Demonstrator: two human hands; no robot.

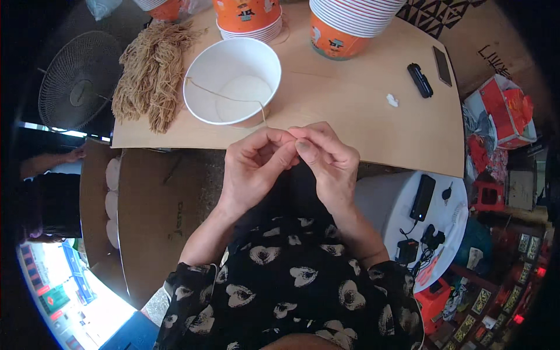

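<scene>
Left hand (254, 169) and right hand (326, 160) meet at the bench (361, 111) edge, fingers (280, 143) pinching a thin string (224, 93) from the white cup (232, 81).

Your left hand (252, 169) and right hand (326, 160) pinch a thin, rough tan twine (224, 93), fibrous and matt. It runs into the white paper bowl (232, 81), smooth and faintly glossy inside. Far left, the twine bundle (150, 73) looks coarse and frayed. The tabletop (361, 116) is pale, matt wood board. At near left stands dull brown cardboard, a box (151, 216).
</scene>
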